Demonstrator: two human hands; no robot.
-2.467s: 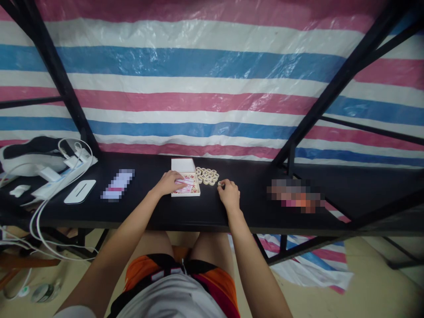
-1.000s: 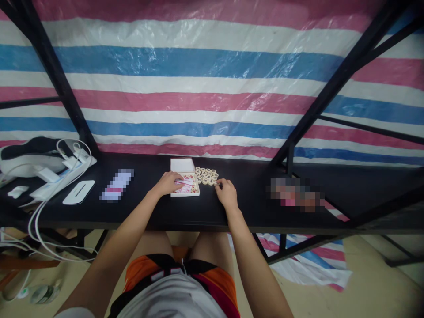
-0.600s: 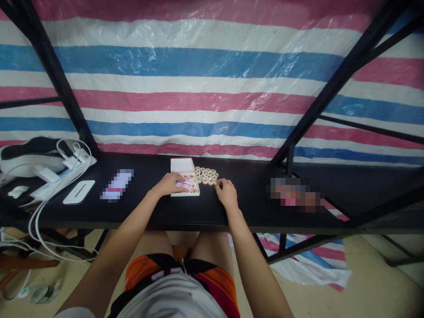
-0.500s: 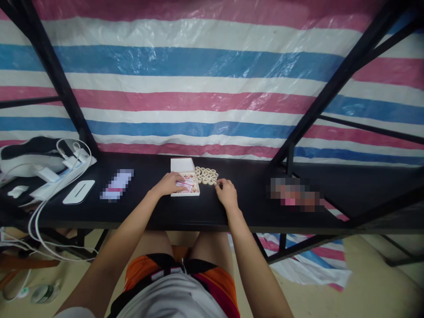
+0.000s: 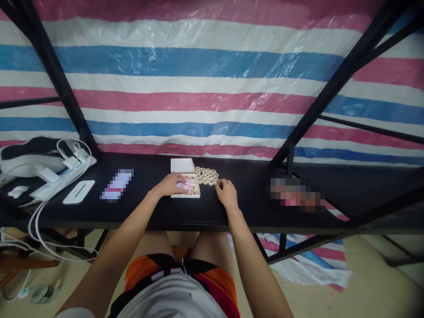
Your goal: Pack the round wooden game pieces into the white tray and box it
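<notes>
A small white box [image 5: 185,195] stands on the black desk with its lid [image 5: 183,165] folded back. Inside lie a pink-and-white printed sheet [image 5: 189,184] and round pieces with red characters [image 5: 194,191]. Over the box's left side rests my left hand [image 5: 171,183], thumb and fingers apart on the sheet. Several round cream-coloured xiangqi pieces [image 5: 206,176] lie grouped in rows right of the box. My right hand [image 5: 227,192] is at their right end, fingers curled together with the tips touching the desk beside the last pieces. What those fingertips pinch, if anything, is hidden.
A blurred-out phone-like item [image 5: 117,184], a flat white device [image 5: 78,192] and white cables with a power strip [image 5: 62,176] are on the left. A pixelated object [image 5: 296,194] lies to the right. Black metal posts [image 5: 293,137] frame the desk before a striped plastic sheet [image 5: 192,84].
The box has shifted very slightly toward me under my left hand. My right hand stays almost still beside the pieces.
</notes>
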